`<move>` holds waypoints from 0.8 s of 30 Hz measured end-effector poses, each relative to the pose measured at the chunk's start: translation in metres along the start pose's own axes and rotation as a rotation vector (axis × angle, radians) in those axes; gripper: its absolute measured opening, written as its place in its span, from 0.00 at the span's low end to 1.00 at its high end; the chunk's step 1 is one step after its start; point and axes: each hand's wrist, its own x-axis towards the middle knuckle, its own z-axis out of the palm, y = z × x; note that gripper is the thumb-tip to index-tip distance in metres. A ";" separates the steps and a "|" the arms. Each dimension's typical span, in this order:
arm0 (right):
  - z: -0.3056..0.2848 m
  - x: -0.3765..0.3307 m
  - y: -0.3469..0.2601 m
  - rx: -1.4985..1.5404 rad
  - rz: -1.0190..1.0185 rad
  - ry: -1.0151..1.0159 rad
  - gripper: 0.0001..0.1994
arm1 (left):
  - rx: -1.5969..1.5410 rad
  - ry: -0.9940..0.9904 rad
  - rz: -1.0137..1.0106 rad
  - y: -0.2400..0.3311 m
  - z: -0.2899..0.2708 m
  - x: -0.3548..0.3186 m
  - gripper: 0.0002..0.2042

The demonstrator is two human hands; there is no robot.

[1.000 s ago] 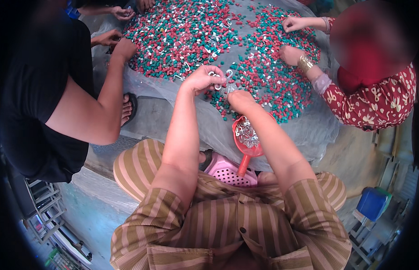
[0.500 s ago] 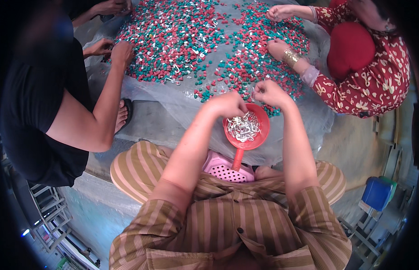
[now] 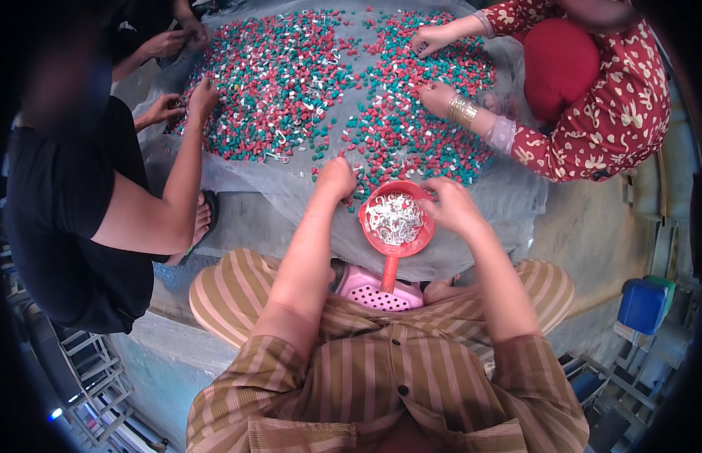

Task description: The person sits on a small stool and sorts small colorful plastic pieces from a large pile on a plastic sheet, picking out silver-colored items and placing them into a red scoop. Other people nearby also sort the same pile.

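A red plastic dipper (image 3: pixel 424 243) with a straight handle holds a heap of white, S-shaped plastic hooks (image 3: pixel 395 218). It sits in front of me at the near edge of the spread of pieces. My right hand (image 3: pixel 452 204) is at the dipper's right rim, its fingers curled in a pinch beside the hooks; whatever is in them is too small to make out. Left of the dipper, my left hand (image 3: pixel 337 180) is closed low over the small red and green pieces (image 3: pixel 374 167), with its fingertips mostly hidden.
Translucent plastic sheeting (image 3: pixel 290 185) lies under the pieces. A pink clog (image 3: pixel 377 289) is below the dipper handle. At the right, a person in a patterned red sleeve (image 3: pixel 543 147) reaches in; at the left, a person in black (image 3: pixel 72 189) does too. Loose hooks (image 3: pixel 277 158) lie among the pieces.
My left hand has moved from above the dipper leftward to the pieces. My right hand has come down to the dipper's right rim. The view has shifted slightly.
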 end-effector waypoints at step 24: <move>-0.028 -0.025 0.050 0.100 0.210 -0.318 0.17 | -0.120 0.384 0.119 0.111 0.075 0.067 0.37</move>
